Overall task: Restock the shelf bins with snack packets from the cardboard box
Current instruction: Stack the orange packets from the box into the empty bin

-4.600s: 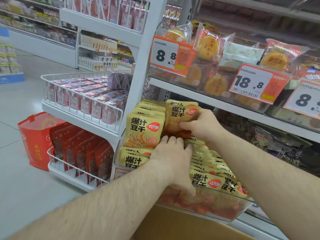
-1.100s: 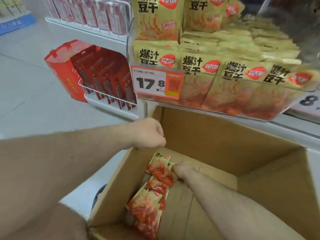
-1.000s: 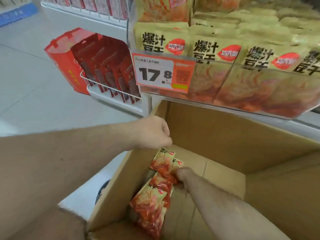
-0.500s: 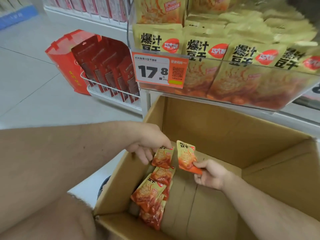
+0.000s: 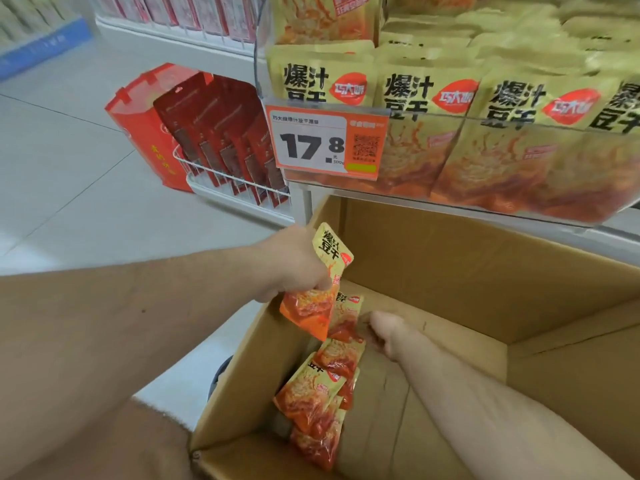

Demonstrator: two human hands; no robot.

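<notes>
left hand [image 5: 294, 263] raised over the box's 9 o'clock wall, grip curled tight round one snack packet [image 5: 320, 282], packet hanging tilted, top corner toward 1 o'clock. right hand [image 5: 382, 329] reaches down inside the cardboard box [image 5: 467, 271], fingertips against the packets in the box [image 5: 322, 386]; grip hidden, cannot tell how far closed. those packets are stacked along the 9 o'clock wall, rest of box floor bare toward 3 o'clock. shelf bin [image 5: 450, 202] of yellow packets overhangs the box's 12 o'clock wall, price tag [image 5: 327, 140] on its front lip.

Head view – looks down, close, into cardboard box [image 5: 433, 258].
</notes>
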